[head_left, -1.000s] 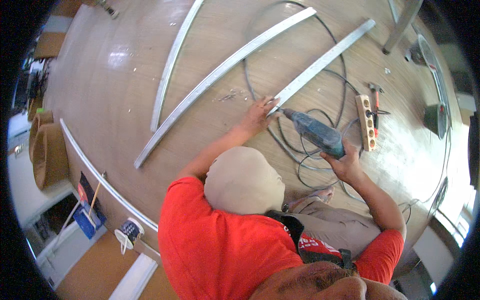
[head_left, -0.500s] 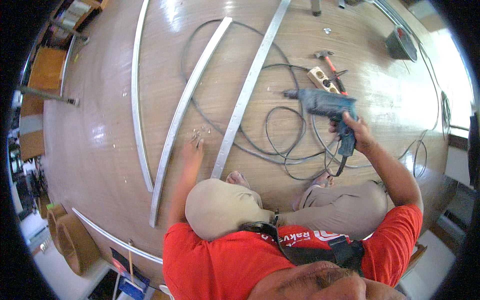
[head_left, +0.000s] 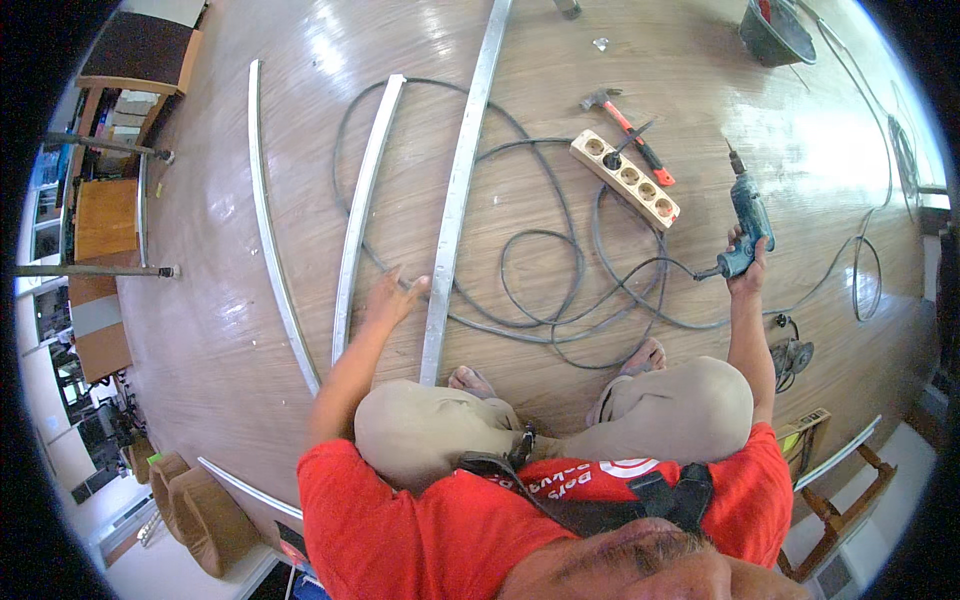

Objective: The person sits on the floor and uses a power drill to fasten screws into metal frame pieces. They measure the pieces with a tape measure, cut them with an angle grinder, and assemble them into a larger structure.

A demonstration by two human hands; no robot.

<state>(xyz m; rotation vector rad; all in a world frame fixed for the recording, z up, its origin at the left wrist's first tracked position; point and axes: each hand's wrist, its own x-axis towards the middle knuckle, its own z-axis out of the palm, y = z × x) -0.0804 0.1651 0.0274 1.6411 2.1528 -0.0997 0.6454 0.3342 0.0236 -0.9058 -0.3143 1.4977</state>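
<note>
A: Where is the drill (head_left: 751, 215) held?
B: Between two and three o'clock from the middle of the view. It is gripped at the handle by the right hand (head_left: 747, 268), its fingers wrapped round; its bit is pointed close to twelve.
A: And how is the left hand (head_left: 388, 302) placed?
B: At nine o'clock, between the middle bar (head_left: 368, 205) and the long bar (head_left: 462, 195). Whether its fingers are closed on anything cannot be told.
A: How are the bars laid?
B: On the floor (head_left: 190, 350): the long bar toward twelve, the middle bar toward half past ten, the left bar (head_left: 273, 228) toward ten.
A: What else is seen?
B: At about half past one, a socket strip (head_left: 642, 187), with a black plug seated in it. A hammer (head_left: 647, 152) is laid just beside it, and a bucket (head_left: 778, 42) is set farther out.
</note>
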